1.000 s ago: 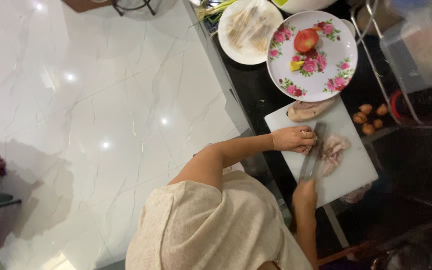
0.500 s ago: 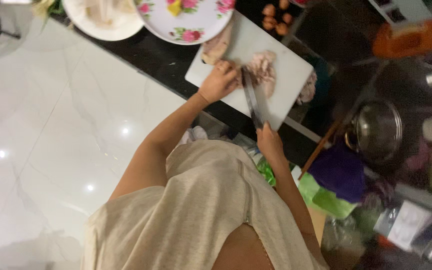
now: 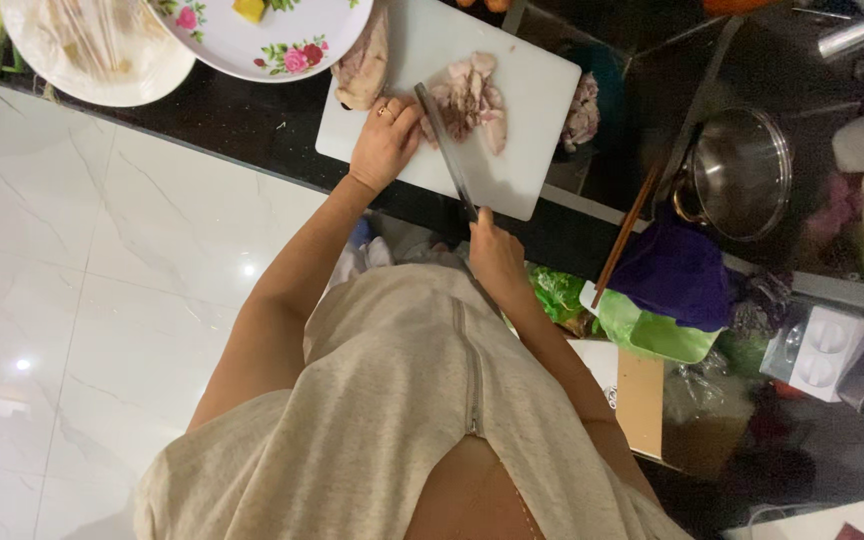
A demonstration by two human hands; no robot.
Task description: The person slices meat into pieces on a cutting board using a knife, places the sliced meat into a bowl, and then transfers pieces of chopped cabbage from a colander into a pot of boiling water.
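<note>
Knife (image 3: pixel 447 150) shifted left, right hand (image 3: pixel 497 255) gripping, left hand (image 3: pixel 384 140) steadying chicken (image 3: pixel 472 95)

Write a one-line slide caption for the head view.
Right hand draws a knife through raw meat on a white cutting board, left hand steadying.

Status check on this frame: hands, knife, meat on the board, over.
Right hand grips knife, blade on white cutting board. Left hand steadies cut meat. Whole piece beside, nothing blocking.
</note>
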